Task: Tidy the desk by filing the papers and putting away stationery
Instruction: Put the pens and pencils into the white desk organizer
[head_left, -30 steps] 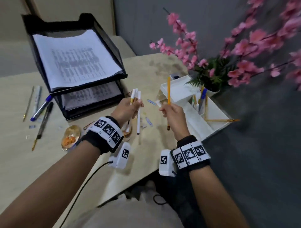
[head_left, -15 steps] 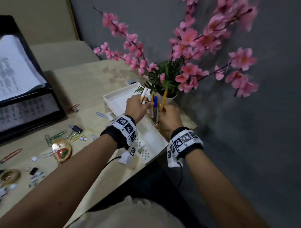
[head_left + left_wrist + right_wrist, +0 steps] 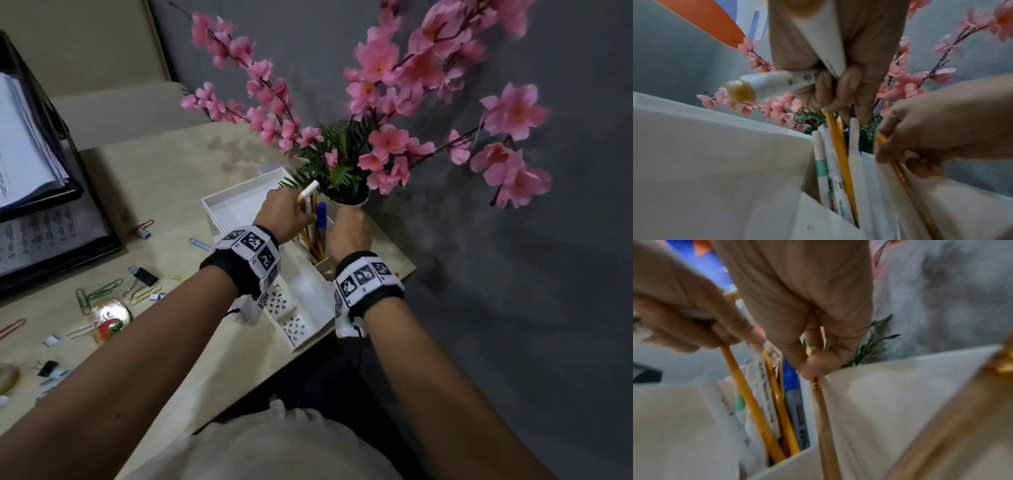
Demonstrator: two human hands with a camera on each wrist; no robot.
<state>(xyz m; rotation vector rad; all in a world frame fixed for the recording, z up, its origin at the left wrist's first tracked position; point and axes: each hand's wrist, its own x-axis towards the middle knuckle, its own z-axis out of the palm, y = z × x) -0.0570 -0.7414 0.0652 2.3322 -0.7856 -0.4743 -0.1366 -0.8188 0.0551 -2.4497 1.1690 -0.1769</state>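
Note:
Over the pen compartment of the white desk organizer (image 3: 239,205), my left hand (image 3: 298,214) grips a bunch of white pens (image 3: 308,190) that tilt up and to the right. The left wrist view shows those white pens (image 3: 777,81) caught in my curled left hand (image 3: 838,91), above pens and pencils standing in the compartment. My right hand (image 3: 347,228) pinches a yellow pencil (image 3: 824,418) by its top end, and the shaft reaches down inside the compartment. A blue-capped marker (image 3: 321,219) stands between the two hands.
A vase of pink artificial flowers (image 3: 342,164) rises right behind the organizer and overhangs it. At far left is a black paper tray (image 3: 51,205) holding papers. Paper clips (image 3: 99,291), a binder clip (image 3: 144,275) and a round gold object (image 3: 109,315) lie scattered on the desk.
Both hands moved from the middle of the desk to the organizer. The right hand's pencil has gone down into the pen compartment, and the left hand's pens now tilt over it.

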